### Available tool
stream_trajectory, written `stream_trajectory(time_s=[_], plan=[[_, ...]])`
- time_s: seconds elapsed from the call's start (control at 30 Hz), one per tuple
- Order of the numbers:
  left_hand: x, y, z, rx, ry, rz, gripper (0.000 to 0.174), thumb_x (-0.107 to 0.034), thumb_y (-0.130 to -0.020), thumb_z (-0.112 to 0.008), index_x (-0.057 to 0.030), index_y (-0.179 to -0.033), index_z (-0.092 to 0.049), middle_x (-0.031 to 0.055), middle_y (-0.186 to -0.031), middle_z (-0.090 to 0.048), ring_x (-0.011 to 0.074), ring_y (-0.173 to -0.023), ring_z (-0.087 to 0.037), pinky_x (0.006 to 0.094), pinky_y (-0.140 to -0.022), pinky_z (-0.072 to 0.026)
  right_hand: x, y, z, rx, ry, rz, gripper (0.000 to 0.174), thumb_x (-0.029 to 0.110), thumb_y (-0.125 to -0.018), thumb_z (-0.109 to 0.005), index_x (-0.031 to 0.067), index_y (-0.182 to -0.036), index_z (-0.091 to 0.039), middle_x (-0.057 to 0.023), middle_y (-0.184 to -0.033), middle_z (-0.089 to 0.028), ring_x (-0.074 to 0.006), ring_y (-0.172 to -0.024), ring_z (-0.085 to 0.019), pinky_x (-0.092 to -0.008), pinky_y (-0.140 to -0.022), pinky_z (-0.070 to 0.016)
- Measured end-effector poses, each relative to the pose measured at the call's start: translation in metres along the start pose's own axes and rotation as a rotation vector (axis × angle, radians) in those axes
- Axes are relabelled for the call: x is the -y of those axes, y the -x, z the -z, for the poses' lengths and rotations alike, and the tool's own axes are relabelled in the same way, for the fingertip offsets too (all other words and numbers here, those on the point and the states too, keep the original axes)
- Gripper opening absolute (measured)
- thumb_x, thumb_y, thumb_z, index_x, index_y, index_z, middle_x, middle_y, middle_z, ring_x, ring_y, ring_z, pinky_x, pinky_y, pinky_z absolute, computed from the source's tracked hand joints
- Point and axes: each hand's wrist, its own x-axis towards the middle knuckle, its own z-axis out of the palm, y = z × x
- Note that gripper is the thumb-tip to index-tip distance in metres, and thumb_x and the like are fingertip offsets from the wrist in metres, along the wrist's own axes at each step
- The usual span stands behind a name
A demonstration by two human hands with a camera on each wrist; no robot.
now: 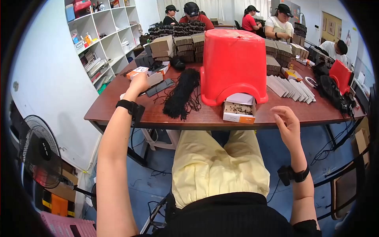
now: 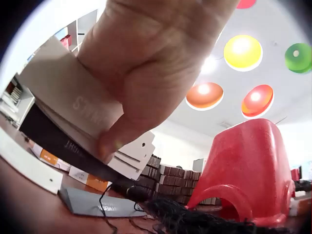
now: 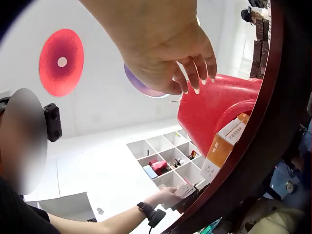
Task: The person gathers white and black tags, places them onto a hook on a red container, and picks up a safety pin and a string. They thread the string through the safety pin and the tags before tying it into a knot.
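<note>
At the left of the table, my left hand (image 1: pixel 139 83) grips a stack of pale grey cardboard tags (image 2: pixel 73 90). Faint lettering shows on its face, and the thumb presses its edge. Below it in the left wrist view are a dark tag stack (image 2: pixel 63 141) and a grey tag (image 2: pixel 105 204) lying on the table. A bundle of black strings (image 1: pixel 182 94) lies to the right of this hand. My right hand (image 1: pixel 289 125) hangs in the air by the front table edge, fingers loosely bent and holding nothing. Nearest it stands an open box of small dark metal pieces (image 1: pixel 240 110).
An upturned red plastic stool (image 1: pixel 235 63) stands over the back of the box. Fanned pale tags (image 1: pixel 290 89) lie right of it, and stacked bundles (image 1: pixel 162 46) line the back. Several people work across the table. A fan (image 1: pixel 41 152) stands at the left.
</note>
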Motion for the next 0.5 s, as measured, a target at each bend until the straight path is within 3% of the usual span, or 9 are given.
stream_trajectory(time_s=[0.1, 0.17, 0.23, 0.3, 0.33, 0.43, 0.5], plan=[[-0.011, 0.011, 0.012, 0.103, 0.173, -0.085, 0.032, -0.015, -0.060, -0.070, 0.0002, -0.087, -0.059, 0.0156, -0.087, -0.061, 0.0268, -0.082, -0.058, 0.0344, -0.072, -0.0428, 0.007, 0.008, -0.012, 0.052, -0.082, -0.057, 0.013, 0.004, -0.080, -0.052, -0.0014, -0.091, -0.057, -0.0066, -0.089, -0.056, -0.0123, -0.080, -0.055, -0.0230, -0.069, -0.0440], [-0.019, 0.014, 0.016, 0.196, 0.559, -0.036, 0.035, -0.014, -0.058, -0.070, 0.0027, -0.085, -0.058, 0.0161, -0.081, -0.060, 0.0258, -0.079, -0.057, 0.0321, -0.071, -0.0424, 0.016, 0.008, -0.028, 0.229, -0.253, -0.214, 0.014, 0.006, -0.079, -0.053, -0.0019, -0.090, -0.056, -0.0070, -0.087, -0.057, -0.0145, -0.076, -0.056, -0.0244, -0.067, -0.0440], [-0.031, 0.025, 0.023, 0.221, 0.589, -0.040, 0.035, -0.014, -0.058, -0.069, 0.0035, -0.085, -0.057, 0.0152, -0.079, -0.060, 0.0251, -0.077, -0.057, 0.0302, -0.070, -0.0423, 0.040, -0.003, -0.050, 0.356, -0.033, 0.094, 0.015, 0.008, -0.079, -0.054, -0.0017, -0.089, -0.056, -0.0090, -0.083, -0.057, -0.0174, -0.072, -0.056, -0.0265, -0.065, -0.0442], [-0.035, 0.026, 0.020, 0.216, 0.334, -0.136, 0.032, -0.013, -0.059, -0.068, 0.0028, -0.085, -0.057, 0.0168, -0.081, -0.060, 0.0265, -0.078, -0.058, 0.0312, -0.070, -0.0426, 0.045, -0.016, -0.080, 0.436, -0.072, 0.215, 0.015, 0.010, -0.078, -0.055, -0.0013, -0.088, -0.057, -0.0119, -0.081, -0.057, -0.0204, -0.070, -0.057, -0.0285, -0.065, -0.0444], [-0.035, 0.032, 0.019, 0.085, 0.154, -0.218, 0.025, -0.008, -0.060, -0.064, 0.0014, -0.082, -0.056, 0.0195, -0.082, -0.059, 0.0310, -0.079, -0.057, 0.0356, -0.070, -0.0434, 0.048, -0.022, -0.094, 0.434, -0.075, 0.214, 0.015, 0.010, -0.078, -0.055, -0.0013, -0.088, -0.057, -0.0119, -0.081, -0.057, -0.0204, -0.070, -0.057, -0.0285, -0.065, -0.0444], [-0.035, 0.041, 0.022, 0.017, -0.118, -0.345, 0.020, -0.005, -0.061, -0.057, 0.0002, -0.080, -0.054, 0.0211, -0.082, -0.057, 0.0352, -0.080, -0.055, 0.0402, -0.070, -0.0436, 0.056, -0.031, -0.119, 0.519, -0.173, 0.187, 0.016, 0.010, -0.077, -0.055, -0.0016, -0.088, -0.057, -0.0134, -0.080, -0.057, -0.0223, -0.069, -0.057, -0.0292, -0.064, -0.0448], [-0.030, 0.049, 0.025, 0.002, -0.063, -0.334, 0.018, -0.002, -0.062, -0.052, -0.0006, -0.081, -0.052, 0.0204, -0.080, -0.057, 0.0366, -0.079, -0.055, 0.0422, -0.069, -0.0435, 0.061, -0.028, -0.125, 0.589, -0.261, 0.125, 0.017, 0.011, -0.077, -0.055, -0.0017, -0.088, -0.057, -0.0138, -0.081, -0.057, -0.0229, -0.071, -0.057, -0.0298, -0.064, -0.0451]])
